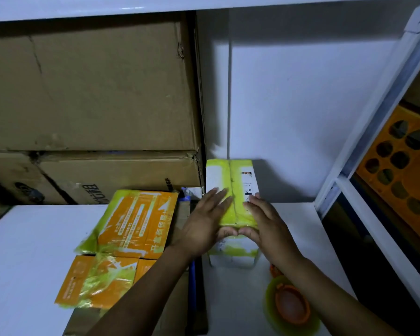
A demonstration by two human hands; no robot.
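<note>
A white box sealed with yellow-green tape [230,175] stands on the white shelf [294,219], close to the back wall. My left hand [204,221] lies flat on the left part of its top, fingers straight. On the right part lies my right hand [264,221], likewise flat. Both thumbs meet at the box's near top edge. The box's near face shows below my hands.
Two orange boxes wrapped in yellow-green tape [136,219] [100,280] lie to the left. Large brown cartons [90,88] are stacked behind them. A roll of yellow-green tape on an orange dispenser [291,304] lies at the near right. An orange crate [403,161] stands beyond the shelf post.
</note>
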